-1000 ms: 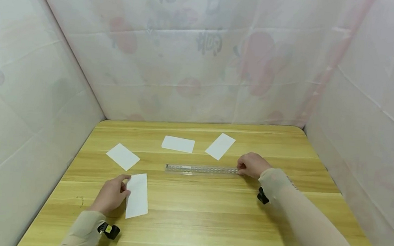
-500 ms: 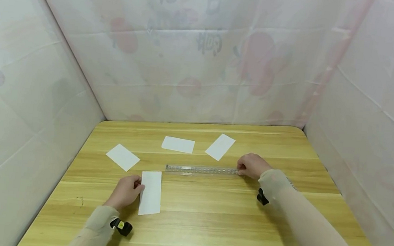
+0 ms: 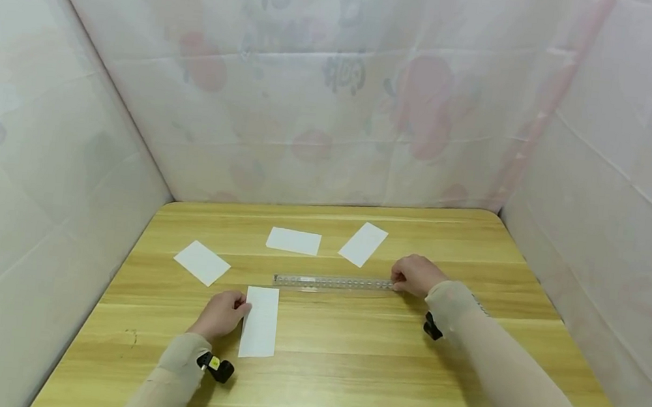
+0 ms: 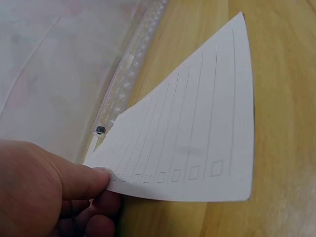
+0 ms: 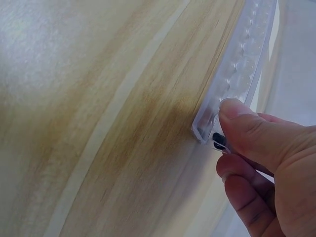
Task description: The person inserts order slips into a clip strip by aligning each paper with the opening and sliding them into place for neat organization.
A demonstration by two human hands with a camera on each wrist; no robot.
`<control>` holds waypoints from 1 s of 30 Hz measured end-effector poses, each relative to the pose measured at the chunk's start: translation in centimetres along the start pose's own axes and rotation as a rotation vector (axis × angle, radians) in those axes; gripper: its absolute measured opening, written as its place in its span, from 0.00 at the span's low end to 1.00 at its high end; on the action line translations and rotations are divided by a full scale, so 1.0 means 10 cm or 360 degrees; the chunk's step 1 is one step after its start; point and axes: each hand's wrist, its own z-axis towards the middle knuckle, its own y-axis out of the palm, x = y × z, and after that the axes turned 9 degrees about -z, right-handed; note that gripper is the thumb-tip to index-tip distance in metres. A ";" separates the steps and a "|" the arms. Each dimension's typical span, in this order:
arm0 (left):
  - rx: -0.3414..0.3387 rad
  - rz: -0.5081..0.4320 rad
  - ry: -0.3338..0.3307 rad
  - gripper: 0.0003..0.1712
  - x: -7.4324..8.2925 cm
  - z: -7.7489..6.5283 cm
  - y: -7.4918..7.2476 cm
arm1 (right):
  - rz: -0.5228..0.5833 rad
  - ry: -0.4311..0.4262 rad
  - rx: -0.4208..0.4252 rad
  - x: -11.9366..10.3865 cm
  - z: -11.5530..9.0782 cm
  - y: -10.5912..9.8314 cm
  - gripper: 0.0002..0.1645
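The left hand point(image 3: 222, 313) pinches a white card point(image 3: 261, 324); the right hand point(image 3: 418, 275) pinches a clear strip point(image 3: 330, 283), toward the right edge of the table point(image 3: 379, 385).

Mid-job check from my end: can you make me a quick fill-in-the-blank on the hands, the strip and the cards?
1. The left hand pinches a white card marked with parallel ____.
2. The right hand holds the clear plastic strip at its ____ end, as the head view shows it.
3. ____ other cards lie on the table.

Missing words: lines; right; three.
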 end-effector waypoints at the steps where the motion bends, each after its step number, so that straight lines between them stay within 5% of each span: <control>1: -0.0005 -0.0002 -0.0020 0.12 0.01 0.01 0.00 | -0.0004 -0.0004 0.0006 0.00 0.00 0.00 0.06; 19: 0.0094 0.0003 -0.0277 0.25 0.05 0.09 0.09 | -0.0042 -0.0009 0.0050 0.00 0.01 0.01 0.06; 30: 0.0162 -0.0076 -0.0312 0.25 0.06 0.12 0.06 | -0.0058 -0.0012 0.0048 0.00 0.01 0.05 0.07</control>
